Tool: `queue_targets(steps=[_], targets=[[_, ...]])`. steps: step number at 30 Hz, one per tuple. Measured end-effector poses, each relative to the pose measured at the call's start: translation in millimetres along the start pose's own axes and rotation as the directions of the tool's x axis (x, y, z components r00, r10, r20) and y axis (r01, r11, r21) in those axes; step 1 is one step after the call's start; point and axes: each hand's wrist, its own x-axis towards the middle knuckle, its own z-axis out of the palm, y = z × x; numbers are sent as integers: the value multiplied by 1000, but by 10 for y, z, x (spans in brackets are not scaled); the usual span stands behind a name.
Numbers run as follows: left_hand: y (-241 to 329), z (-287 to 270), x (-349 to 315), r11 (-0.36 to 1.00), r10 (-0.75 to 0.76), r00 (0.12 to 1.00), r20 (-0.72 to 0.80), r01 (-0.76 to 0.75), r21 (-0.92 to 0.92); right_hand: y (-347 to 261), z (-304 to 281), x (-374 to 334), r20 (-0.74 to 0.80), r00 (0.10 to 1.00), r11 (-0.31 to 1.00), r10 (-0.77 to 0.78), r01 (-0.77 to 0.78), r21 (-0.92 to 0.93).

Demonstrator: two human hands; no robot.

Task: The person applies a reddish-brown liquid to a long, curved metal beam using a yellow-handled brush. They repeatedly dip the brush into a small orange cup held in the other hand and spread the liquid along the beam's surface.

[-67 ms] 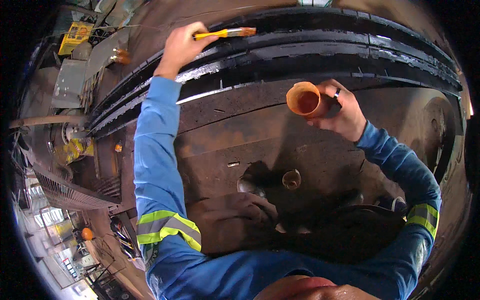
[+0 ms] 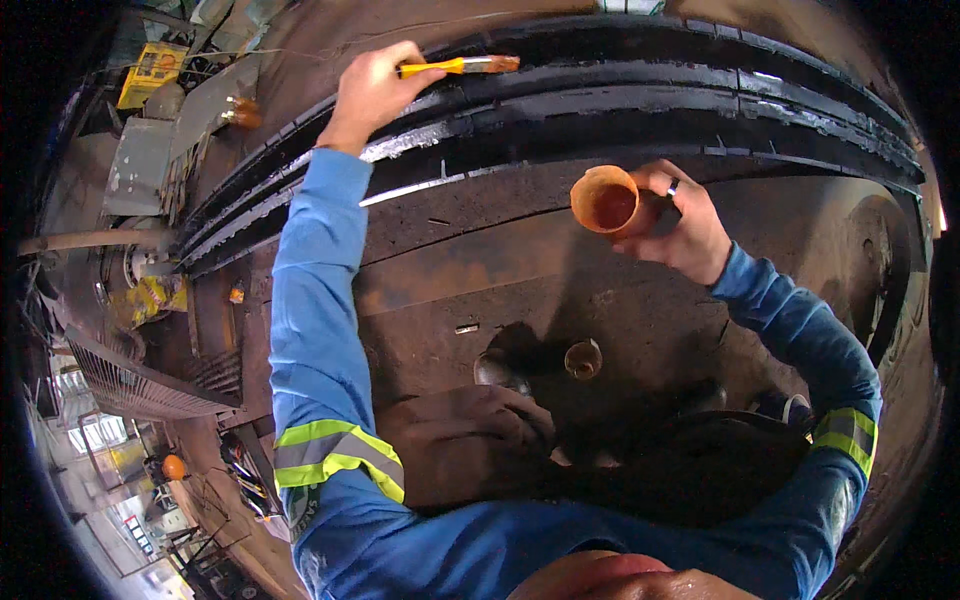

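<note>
My left hand point(image 2: 378, 88) is closed round the yellow handle of a paintbrush point(image 2: 462, 66), whose reddish-brown bristles point right. The brush is over the far part of some long dark metal beams point(image 2: 640, 130); whether the bristles touch them I cannot tell. In my right hand point(image 2: 682, 222) is an orange-brown cup point(image 2: 604, 200), tilted so that its mouth faces me. Reddish liquid or residue shows inside it. My fingers wrap the cup's right side, and a dark ring is on one of them. The cup is held nearer to me than the beams.
A second, smaller cup point(image 2: 583, 360) stands on the ground beside my boot point(image 2: 502, 372). A small pale piece point(image 2: 467, 328) lies close by. At the left are a yellow box point(image 2: 152, 75), a grey metal plate point(image 2: 139, 168) and a ribbed metal grille point(image 2: 150, 375).
My left hand and the paintbrush have shifted slightly to the right. The right hand and its cup have barely moved.
</note>
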Motion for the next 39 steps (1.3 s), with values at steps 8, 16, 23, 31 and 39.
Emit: queue_targets(steps=[8,16,23,31,39], targets=[[-403,-262,-269,966,-201,977,67,186,181,-55,-39,-32,-32,999,1000,7,-6,14],[-245,-152,-173,982,-108,994,31,101,162,-18,-4,-10,-13,1000,999,24,-24,38],[-463,-312,-174,990,-138,990,-26,138,11,-115,-2,-4,-30,999,1000,11,-11,-4],[170,-37,247,999,4,993,-118,-9,-36,30,90,-10,-11,1000,1000,4,-4,21],[-585,-310,-191,958,-210,972,103,226,-179,37,94,-103,0,1000,1000,-24,24,1]])
